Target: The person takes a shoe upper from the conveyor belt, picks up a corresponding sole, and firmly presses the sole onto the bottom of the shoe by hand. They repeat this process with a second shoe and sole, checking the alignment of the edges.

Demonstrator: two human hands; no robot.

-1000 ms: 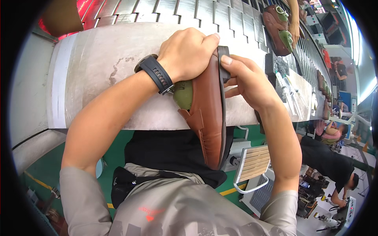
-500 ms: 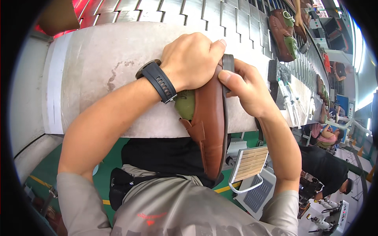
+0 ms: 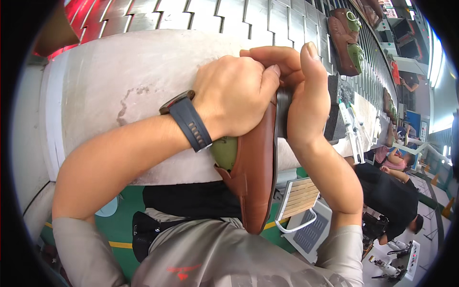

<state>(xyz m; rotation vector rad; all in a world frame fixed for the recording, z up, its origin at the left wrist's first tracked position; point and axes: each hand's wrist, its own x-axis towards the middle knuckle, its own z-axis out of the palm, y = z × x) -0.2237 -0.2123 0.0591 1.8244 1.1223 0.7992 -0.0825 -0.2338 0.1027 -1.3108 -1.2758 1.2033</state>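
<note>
A brown leather shoe (image 3: 258, 162) hangs toe toward me over the near edge of the pale worktop (image 3: 100, 86), its dark sole facing right. A green shoe last (image 3: 225, 153) shows in its opening. My left hand (image 3: 234, 95), below a dark wristwatch (image 3: 189, 122), is closed round the shoe's heel end from the left. On the other side, the palm of my right hand (image 3: 308, 105) lies against the heel of the sole. Its fingers curl over the back of the heel, while the thumb sticks up away from it. Both hands hide most of the heel.
Beyond the worktop runs a metal slat conveyor (image 3: 229, 18), carrying another brown shoe (image 3: 340, 36) at the right. Syringes (image 3: 353, 129) lie beside a dark block (image 3: 338, 107). A wood-slatted chair (image 3: 299, 197) stands below right; a person in black (image 3: 389, 198) is farther right.
My right hand has shifted up along the shoe; its thumb has lifted off the heel and its fingers now reach over the back. Left hand and shoe have moved slightly down in view.
</note>
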